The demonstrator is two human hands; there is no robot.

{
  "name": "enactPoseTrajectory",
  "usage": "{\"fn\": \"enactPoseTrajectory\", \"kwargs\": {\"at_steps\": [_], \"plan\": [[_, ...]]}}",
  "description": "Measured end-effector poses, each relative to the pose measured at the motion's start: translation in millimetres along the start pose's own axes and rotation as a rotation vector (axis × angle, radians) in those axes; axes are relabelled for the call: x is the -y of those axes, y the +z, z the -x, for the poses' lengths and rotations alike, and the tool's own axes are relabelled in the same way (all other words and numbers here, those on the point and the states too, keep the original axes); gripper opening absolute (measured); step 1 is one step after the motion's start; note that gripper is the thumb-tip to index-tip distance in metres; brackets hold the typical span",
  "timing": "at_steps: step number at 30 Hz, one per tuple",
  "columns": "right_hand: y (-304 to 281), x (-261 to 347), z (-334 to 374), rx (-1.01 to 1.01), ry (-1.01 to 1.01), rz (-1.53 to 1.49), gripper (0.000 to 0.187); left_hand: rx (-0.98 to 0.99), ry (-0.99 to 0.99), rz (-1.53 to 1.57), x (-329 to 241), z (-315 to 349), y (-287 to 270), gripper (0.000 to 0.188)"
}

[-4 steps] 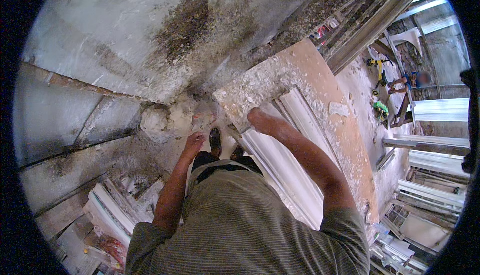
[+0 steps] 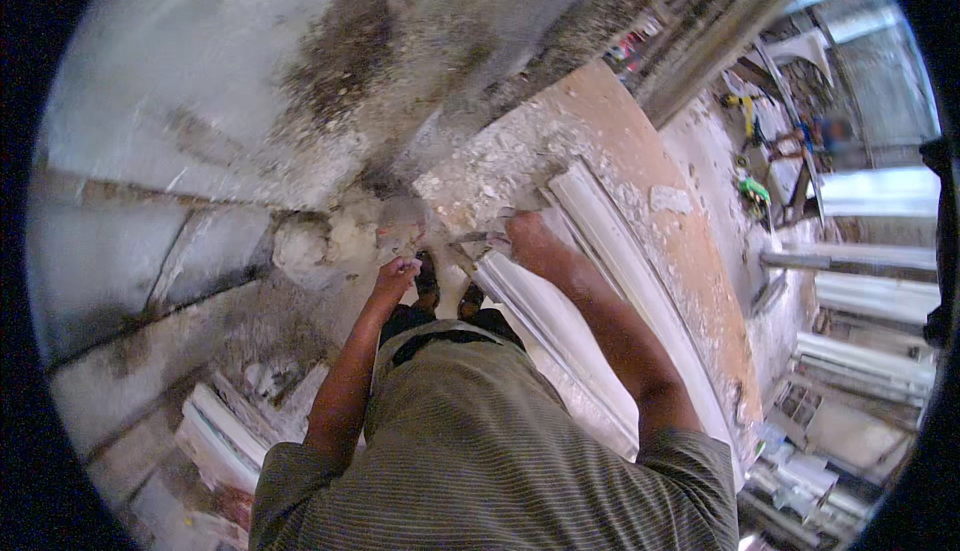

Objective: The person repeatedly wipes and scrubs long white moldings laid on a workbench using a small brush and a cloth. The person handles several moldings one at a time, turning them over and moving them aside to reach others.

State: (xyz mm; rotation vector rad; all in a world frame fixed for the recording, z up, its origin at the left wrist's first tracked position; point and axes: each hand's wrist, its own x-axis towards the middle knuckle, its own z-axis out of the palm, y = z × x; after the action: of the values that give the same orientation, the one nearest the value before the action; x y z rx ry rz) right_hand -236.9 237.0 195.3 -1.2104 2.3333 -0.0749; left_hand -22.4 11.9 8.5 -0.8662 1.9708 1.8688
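Note:
My right hand (image 2: 526, 235) is closed and smeared by motion, just above the far end of a long white plaster moulding (image 2: 560, 333). A thin greyish sliver shows beside its fingers; whether the hand grips it is unclear. A second white moulding (image 2: 625, 251) lies to the right, partly covered by my right forearm. Both mouldings rest on a tan board (image 2: 690, 221) strewn with white flakes. Over my feet, my left hand (image 2: 396, 276) hangs with its fingers curled together. Something small and pale may be between them, too small to name.
A stained grey wall (image 2: 220, 61) rises ahead and to the left. White strips (image 2: 222, 438) are stacked at lower left. Dark beams (image 2: 700, 46) lean at upper right. Farther right are a person (image 2: 815, 136), a green toy (image 2: 753, 191) and racks of white lengths (image 2: 865, 296).
My right hand has shifted slightly right, off the near moulding's end, and its forearm has swung, exposing more of the second moulding. My left hand's fingers are drawn together more tightly. The view has tilted a little.

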Motion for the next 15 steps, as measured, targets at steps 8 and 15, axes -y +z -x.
{"fn": "enactPoseTrajectory", "kwargs": {"at_steps": [8,15], "plan": [[86,-1,134,-0.696,0.198,-0.495,0.023,0.167,-0.023,0.088,-19,-26,30,0.029],[141,-53,261,-0.557,0.896,-1.223,0.031,0.047,-0.013,0.074,-55,-26,18,0.021]]}}
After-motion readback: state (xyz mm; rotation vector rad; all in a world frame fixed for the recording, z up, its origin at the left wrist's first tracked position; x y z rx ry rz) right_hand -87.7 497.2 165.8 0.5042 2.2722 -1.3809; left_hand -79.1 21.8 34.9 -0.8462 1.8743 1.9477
